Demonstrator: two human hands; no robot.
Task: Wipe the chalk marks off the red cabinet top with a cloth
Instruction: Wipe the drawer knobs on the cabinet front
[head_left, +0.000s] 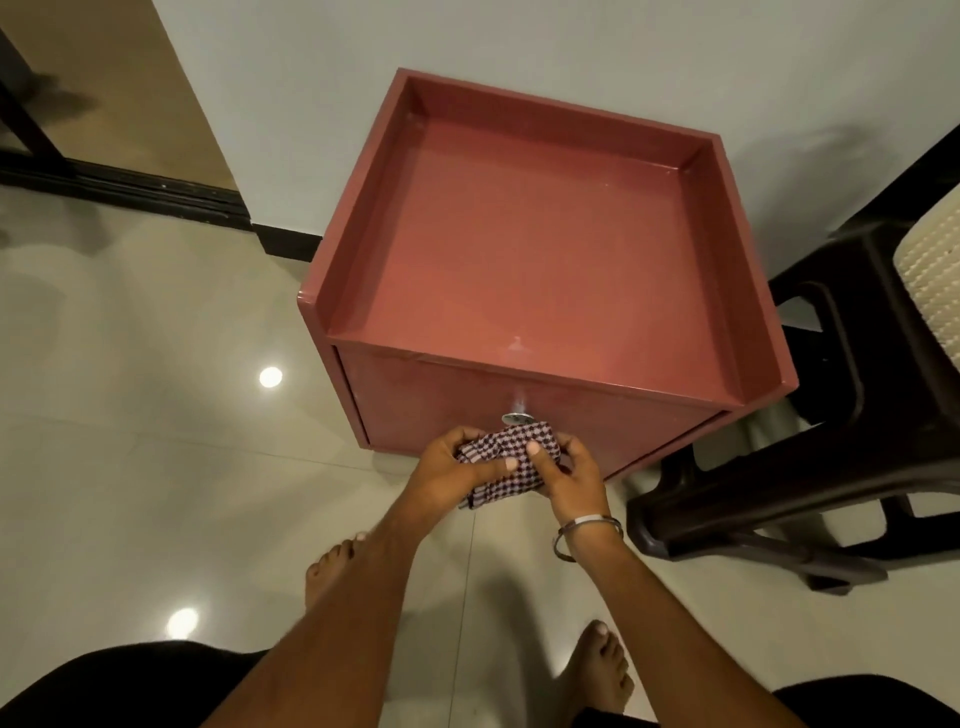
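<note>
Cloth (506, 460), checked dark and pale, sits bunched between both hands in front of the cabinet (530, 249), below the level of its top and just under the knob (515, 419) on the cabinet's front. Left hand (457, 467) grips the cloth from the left, fingers curled over its upper edge and thumb lying across the fabric. Right hand (569, 470) pinches it from the right, thumb pressed on the top of the bundle and fingers wrapped behind. A corner of the cloth hangs down beneath the left hand. The right wrist wears bangles (587, 535).

The cabinet stands against a pale wall (519, 41); its red top is a shallow tray with raised edges at the back and both sides and an open front edge. A faint whitish smear (514, 349) shows on the top near the middle of the front edge, and another pale streak runs down the front just above the knob. A few small pale specks show near the right rear of the top.

A dark stool (831, 415) stands just right of the cabinet. Two bare feet rest on the glossy tiled floor (130, 415) below the hands.
</note>
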